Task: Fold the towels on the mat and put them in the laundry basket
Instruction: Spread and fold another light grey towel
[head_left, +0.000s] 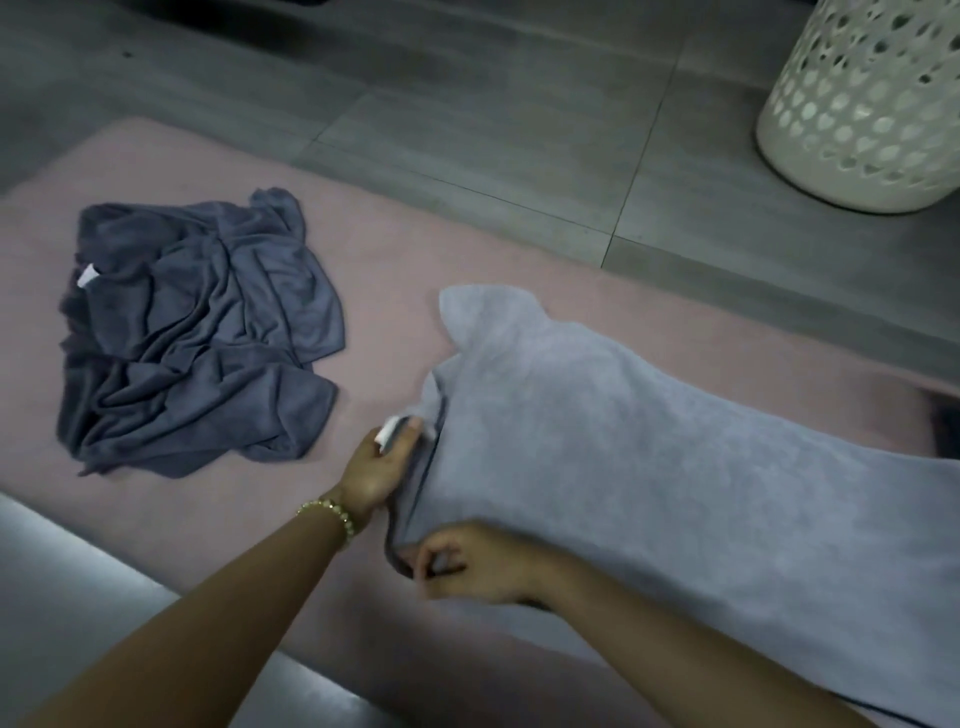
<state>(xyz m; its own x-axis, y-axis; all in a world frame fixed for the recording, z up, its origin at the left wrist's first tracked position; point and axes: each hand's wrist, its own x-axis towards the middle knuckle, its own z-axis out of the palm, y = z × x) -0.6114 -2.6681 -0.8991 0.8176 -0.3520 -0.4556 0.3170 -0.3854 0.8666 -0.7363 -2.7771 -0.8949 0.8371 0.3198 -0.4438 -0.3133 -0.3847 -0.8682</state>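
Both hands pinch the light grey towel (649, 467) on our pink mat (389, 270): left hand (376, 467) at its tagged corner, right hand (467, 564) nearer us. We see the dark towel (197, 332) crumpled alongside, the laundry basket (862, 104) off the mat.

One wide-angle view, worn on the head, faces forward and steeply down at the mat (395, 270) — close enough that the light towel (623, 467) fills the lower right; the laundry basket (857, 114) is cropped at top right.
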